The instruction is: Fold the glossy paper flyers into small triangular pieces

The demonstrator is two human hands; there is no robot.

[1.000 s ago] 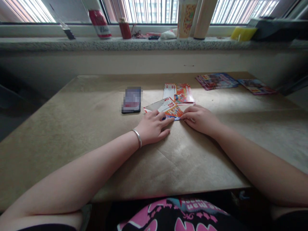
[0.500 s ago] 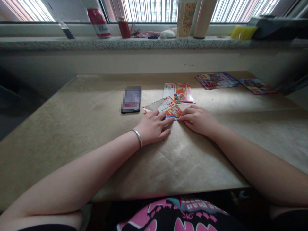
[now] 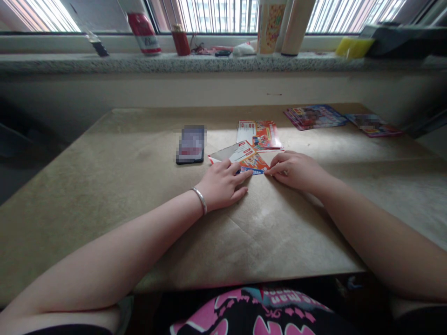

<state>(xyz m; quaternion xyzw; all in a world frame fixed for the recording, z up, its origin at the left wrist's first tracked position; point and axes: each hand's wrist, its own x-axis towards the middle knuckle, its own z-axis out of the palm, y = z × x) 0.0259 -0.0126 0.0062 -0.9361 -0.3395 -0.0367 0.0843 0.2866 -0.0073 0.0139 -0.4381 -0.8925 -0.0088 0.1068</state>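
A colourful printed leaflet (image 3: 244, 151), partly folded over, lies at an angle on the table in front of me. My left hand (image 3: 223, 184) rests on its near left part, fingers spread and pressing it down, a silver bangle at the wrist. At the leaflet's near right corner, my right hand (image 3: 293, 170) has thumb and fingertips closed together on the folded edge. A blue strip of print shows along that edge between the two hands. Just behind lies a small stack of similar leaflets (image 3: 261, 134), overlapped by the folded one.
A phone-like dark item (image 3: 190, 145), blurred on top, lies left of the leaflet. Glossy printed booklets (image 3: 314, 116) and another pile (image 3: 373, 124) sit at the table's far right. A can (image 3: 144, 33), a red bottle (image 3: 180, 41) and a yellow sponge-like block (image 3: 354, 47) stand on the windowsill.
My right hand has slid a little to the right along the folded edge, baring more of the blue strip. My left hand has stayed in place.
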